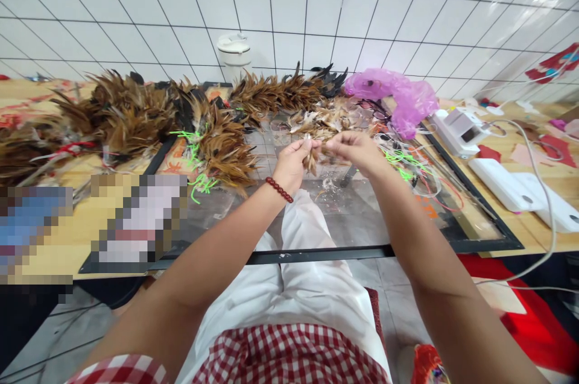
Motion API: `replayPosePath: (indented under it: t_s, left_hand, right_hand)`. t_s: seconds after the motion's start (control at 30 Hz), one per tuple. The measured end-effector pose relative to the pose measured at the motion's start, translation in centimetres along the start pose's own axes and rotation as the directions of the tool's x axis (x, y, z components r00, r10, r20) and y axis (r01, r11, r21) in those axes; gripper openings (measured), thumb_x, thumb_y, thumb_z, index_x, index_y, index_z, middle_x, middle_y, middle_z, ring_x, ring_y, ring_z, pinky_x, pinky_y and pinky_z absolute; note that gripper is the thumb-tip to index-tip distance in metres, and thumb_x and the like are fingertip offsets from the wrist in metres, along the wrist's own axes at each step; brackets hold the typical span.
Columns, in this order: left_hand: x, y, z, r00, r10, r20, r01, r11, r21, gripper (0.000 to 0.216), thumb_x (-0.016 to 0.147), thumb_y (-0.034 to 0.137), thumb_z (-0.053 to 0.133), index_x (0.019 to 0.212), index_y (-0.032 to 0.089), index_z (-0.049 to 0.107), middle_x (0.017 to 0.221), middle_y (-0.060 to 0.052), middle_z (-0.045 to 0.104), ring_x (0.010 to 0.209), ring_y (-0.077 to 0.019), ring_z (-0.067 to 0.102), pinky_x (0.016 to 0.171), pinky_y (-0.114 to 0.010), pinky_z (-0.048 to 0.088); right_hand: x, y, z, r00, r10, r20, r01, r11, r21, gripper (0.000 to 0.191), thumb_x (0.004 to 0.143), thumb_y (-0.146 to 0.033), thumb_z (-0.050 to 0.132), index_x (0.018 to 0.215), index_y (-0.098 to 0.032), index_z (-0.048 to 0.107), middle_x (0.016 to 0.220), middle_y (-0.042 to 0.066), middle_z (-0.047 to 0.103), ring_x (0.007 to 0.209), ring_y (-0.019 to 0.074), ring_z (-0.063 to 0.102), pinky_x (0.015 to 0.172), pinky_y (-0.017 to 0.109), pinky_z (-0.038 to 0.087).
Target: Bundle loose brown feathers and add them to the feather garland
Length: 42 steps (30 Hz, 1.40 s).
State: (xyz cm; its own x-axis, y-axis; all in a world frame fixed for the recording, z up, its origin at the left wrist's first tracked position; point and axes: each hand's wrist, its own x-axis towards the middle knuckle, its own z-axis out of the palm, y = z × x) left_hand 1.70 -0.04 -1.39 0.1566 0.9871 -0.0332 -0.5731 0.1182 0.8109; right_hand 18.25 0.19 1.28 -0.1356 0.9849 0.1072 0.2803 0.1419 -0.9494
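My left hand (292, 158), with a dark red bead bracelet on the wrist, pinches a small tuft of brown and white feathers (310, 162) between thumb and fingers. Close beside it, my right hand (355, 150) is closed in a pinch near the tuft; what its fingertips hold, if anything, is too small to make out. Both hands are above a glass panel with a black frame (316, 254). Just beyond them lies a heap of loose pale and brown feathers (332, 122). A bundle of brown feathers (228, 146) with bright green strings lies left of my left hand.
Brown feather bundles (129, 103) line the back left. A purple plastic bag (398, 94) and a white lidded cup (234, 52) stand toward the tiled wall. Green and white strings (407, 162) lie at right, near white power strips (506, 184) and a cable (549, 203).
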Motion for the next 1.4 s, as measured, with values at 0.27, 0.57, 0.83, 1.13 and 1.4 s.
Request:
replayPosePath:
  t_s: [0.27, 0.57, 0.83, 1.13, 1.4]
  left_hand:
    - [0.4, 0.0, -0.3, 0.99, 0.011, -0.143, -0.018, 0.999, -0.048, 0.016, 0.083, 0.023, 0.066, 0.072, 0.013, 0.06, 0.064, 0.0, 0.064, 0.056, -0.0069, 0.06, 0.06, -0.02, 0.049]
    - [0.2, 0.3, 0.0, 0.986, -0.005, -0.166, 0.0, 1.0, -0.031, 0.017, 0.085, 0.02, 0.063, 0.07, 0.013, 0.059, 0.063, 0.0, 0.063, 0.054, -0.0066, 0.058, 0.057, -0.019, 0.047]
    - [-0.7, 0.5, 0.5, 0.993, -0.112, -0.035, 0.109, 0.992, -0.067, 0.014, 0.087, 0.018, 0.059, 0.074, 0.012, 0.06, 0.067, -0.001, 0.065, 0.058, -0.0072, 0.06, 0.06, -0.02, 0.049]
    - [-0.9, 0.6, 0.7, 0.965, -0.26, 0.045, 0.263, 0.935, -0.24, 0.01, 0.085, 0.017, 0.062, 0.076, 0.015, 0.063, 0.07, -0.001, 0.066, 0.062, -0.0089, 0.061, 0.064, -0.022, 0.052]
    - [-0.6, 0.9, 0.5, 0.982, -0.188, 0.009, 0.185, 0.958, -0.221, 0.01, 0.084, 0.017, 0.064, 0.074, 0.014, 0.064, 0.07, 0.0, 0.065, 0.061, -0.0069, 0.06, 0.067, -0.021, 0.05]
  right_hand:
    - [0.5, 1.7, -2.8, 0.994, -0.106, -0.035, 0.071, 0.841, -0.536, 0.014, 0.069, -0.02, 0.066, 0.079, -0.016, 0.075, 0.065, 0.001, 0.065, 0.059, 0.0122, 0.053, 0.061, 0.026, 0.039]
    - [0.4, 1.7, -0.8, 0.987, -0.151, 0.063, 0.155, 0.743, -0.651, 0.009, 0.073, -0.017, 0.063, 0.073, -0.017, 0.072, 0.071, 0.003, 0.067, 0.068, 0.015, 0.058, 0.066, 0.028, 0.041]
    - [0.9, 1.5, -0.4, 0.942, -0.074, -0.328, 0.087, 0.996, 0.024, 0.016, 0.075, -0.033, 0.066, 0.077, -0.019, 0.061, 0.067, 0.002, 0.066, 0.063, 0.0168, 0.065, 0.059, 0.028, 0.051]
    - [-1.1, 0.9, 2.4, 0.706, -0.708, 0.024, 0.591, 0.57, -0.571, 0.02, 0.089, -0.024, 0.053, 0.09, -0.026, 0.072, 0.089, 0.008, 0.065, 0.086, 0.0191, 0.059, 0.08, 0.037, 0.047]
    - [-1.2, 1.2, 2.2, 0.72, -0.685, 0.111, 0.592, 0.522, -0.615, 0.018, 0.089, -0.032, 0.056, 0.09, -0.027, 0.072, 0.087, 0.007, 0.065, 0.083, 0.0195, 0.057, 0.08, 0.038, 0.045]
